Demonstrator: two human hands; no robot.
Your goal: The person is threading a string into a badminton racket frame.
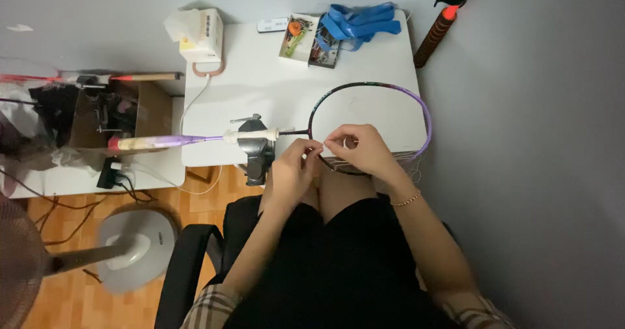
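Note:
A badminton racket (416, 107) with a purple and black frame lies across the white table (273, 88). A grey clamp (256, 148) at the table's near edge grips its shaft. Its handle (140, 143) sticks out to the left. My left hand (291, 169) and my right hand (359, 148) meet at the near rim of the racket head. Both pinch a thin string (323, 148) there. Loose string ends (407, 156) trail off the rim on the right. A thin bracelet (407, 200) circles my right wrist.
A tissue box (198, 34), a small remote (272, 24), a parts tray (309, 40) and blue straps (358, 19) sit at the table's far edge. A cardboard box (104, 114) stands on the left. A fan base (133, 247) stands on the wooden floor. A grey wall is on the right.

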